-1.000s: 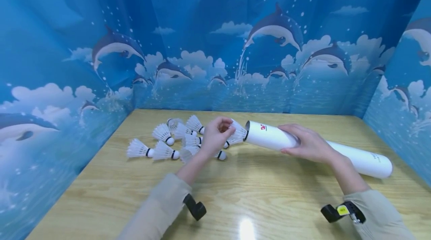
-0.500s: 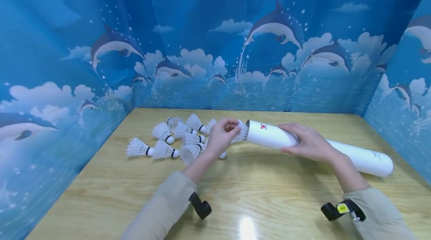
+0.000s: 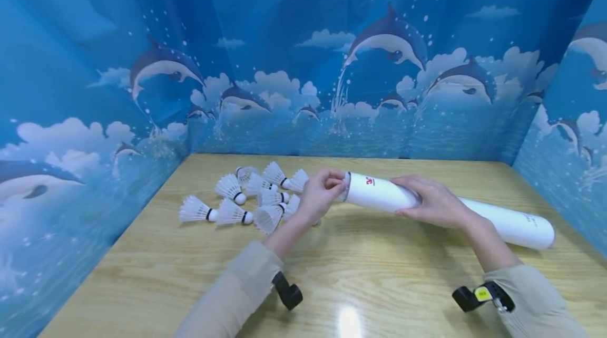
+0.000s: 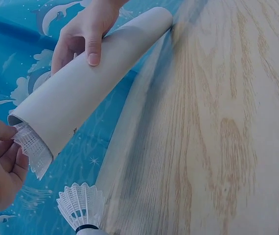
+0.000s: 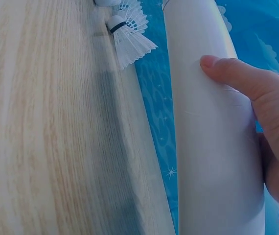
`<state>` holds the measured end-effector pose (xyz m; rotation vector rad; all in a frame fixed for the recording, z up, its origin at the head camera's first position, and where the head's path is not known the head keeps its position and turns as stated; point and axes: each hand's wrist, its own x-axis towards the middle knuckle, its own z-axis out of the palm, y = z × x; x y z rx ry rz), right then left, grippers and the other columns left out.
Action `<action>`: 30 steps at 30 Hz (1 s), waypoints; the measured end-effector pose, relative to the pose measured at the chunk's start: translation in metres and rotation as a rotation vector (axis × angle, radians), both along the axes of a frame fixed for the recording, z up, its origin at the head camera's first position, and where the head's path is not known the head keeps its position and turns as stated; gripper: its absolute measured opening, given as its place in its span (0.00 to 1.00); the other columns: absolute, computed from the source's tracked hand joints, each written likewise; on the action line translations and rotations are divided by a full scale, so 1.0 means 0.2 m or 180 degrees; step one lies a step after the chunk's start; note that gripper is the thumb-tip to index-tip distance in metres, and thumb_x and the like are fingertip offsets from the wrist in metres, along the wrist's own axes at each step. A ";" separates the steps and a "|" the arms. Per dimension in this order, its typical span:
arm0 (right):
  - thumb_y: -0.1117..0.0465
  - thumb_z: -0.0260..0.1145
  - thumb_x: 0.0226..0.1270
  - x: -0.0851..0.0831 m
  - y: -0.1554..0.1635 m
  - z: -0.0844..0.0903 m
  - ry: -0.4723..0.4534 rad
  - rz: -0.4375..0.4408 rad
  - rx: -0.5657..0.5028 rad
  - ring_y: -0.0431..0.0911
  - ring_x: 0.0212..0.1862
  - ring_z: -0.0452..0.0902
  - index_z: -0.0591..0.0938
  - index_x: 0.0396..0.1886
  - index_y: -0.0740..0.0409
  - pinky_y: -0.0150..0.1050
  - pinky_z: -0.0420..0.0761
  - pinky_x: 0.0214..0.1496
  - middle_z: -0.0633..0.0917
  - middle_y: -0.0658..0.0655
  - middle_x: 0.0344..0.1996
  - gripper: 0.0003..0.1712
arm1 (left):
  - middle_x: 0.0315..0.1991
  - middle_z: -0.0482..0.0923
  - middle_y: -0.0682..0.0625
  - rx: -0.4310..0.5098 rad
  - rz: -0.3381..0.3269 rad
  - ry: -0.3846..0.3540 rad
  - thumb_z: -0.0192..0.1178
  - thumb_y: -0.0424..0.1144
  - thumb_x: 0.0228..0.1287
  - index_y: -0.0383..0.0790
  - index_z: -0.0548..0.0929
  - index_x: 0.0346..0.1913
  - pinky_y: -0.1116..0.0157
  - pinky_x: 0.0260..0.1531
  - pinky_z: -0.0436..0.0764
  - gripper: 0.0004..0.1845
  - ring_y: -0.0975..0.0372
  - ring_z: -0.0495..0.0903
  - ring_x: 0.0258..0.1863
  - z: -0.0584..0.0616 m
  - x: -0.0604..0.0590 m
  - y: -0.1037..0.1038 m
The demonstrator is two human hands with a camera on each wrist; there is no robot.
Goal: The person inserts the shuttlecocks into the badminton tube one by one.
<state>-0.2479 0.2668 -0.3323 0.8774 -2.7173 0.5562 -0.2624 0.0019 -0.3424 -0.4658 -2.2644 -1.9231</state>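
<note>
A long white shuttlecock tube [image 3: 507, 223] lies slanted over the table in the head view, its open end facing left. My right hand [image 3: 433, 203] grips it around the middle, and the right wrist view shows the thumb laid across the tube [image 5: 213, 132]. At the open end, my left hand [image 3: 316, 196] pinches the skirt of a white shuttlecock [image 4: 33, 149] between thumb and fingers. Most of that shuttlecock is inside the tube and hidden; only the feathered edge sticks out of the mouth.
Several white shuttlecocks with black bands lie left of the tube, including one at the far left [image 3: 194, 209] and one behind [image 3: 227, 186]. The wooden table [image 3: 379, 285] meets a blue dolphin-print curtain [image 3: 303, 64] at the back and sides.
My left hand has moved right, pushing the shuttlecock from the tube's mouth deeper in, so less of its skirt shows. The right hand and tube have stayed nearly still.
</note>
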 end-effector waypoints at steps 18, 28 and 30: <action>0.47 0.74 0.48 0.00 0.00 0.00 -0.0013 -0.0019 0.0003 0.60 0.54 0.72 0.71 0.62 0.56 0.59 0.73 0.47 0.75 0.62 0.56 0.41 | 0.37 0.84 0.47 -0.0905 -0.0128 0.0030 0.61 0.32 0.59 0.35 0.86 0.37 0.71 0.33 0.78 0.05 0.60 0.80 0.37 0.01 0.00 -0.03; 0.45 0.72 0.51 0.01 0.01 0.01 -0.0037 -0.0032 -0.0011 0.60 0.53 0.72 0.71 0.62 0.56 0.59 0.73 0.46 0.75 0.63 0.56 0.40 | 0.37 0.84 0.44 -0.0786 -0.0057 0.0310 0.60 0.29 0.60 0.32 0.86 0.37 0.73 0.33 0.78 0.06 0.57 0.81 0.39 -0.01 0.01 0.01; 0.45 0.72 0.51 0.01 0.01 0.01 -0.0038 -0.0028 -0.0022 0.60 0.53 0.72 0.71 0.62 0.55 0.59 0.73 0.46 0.75 0.62 0.56 0.40 | 0.37 0.84 0.43 -0.0747 -0.0071 0.0311 0.60 0.29 0.59 0.32 0.86 0.38 0.73 0.33 0.78 0.07 0.58 0.81 0.39 -0.01 0.01 0.01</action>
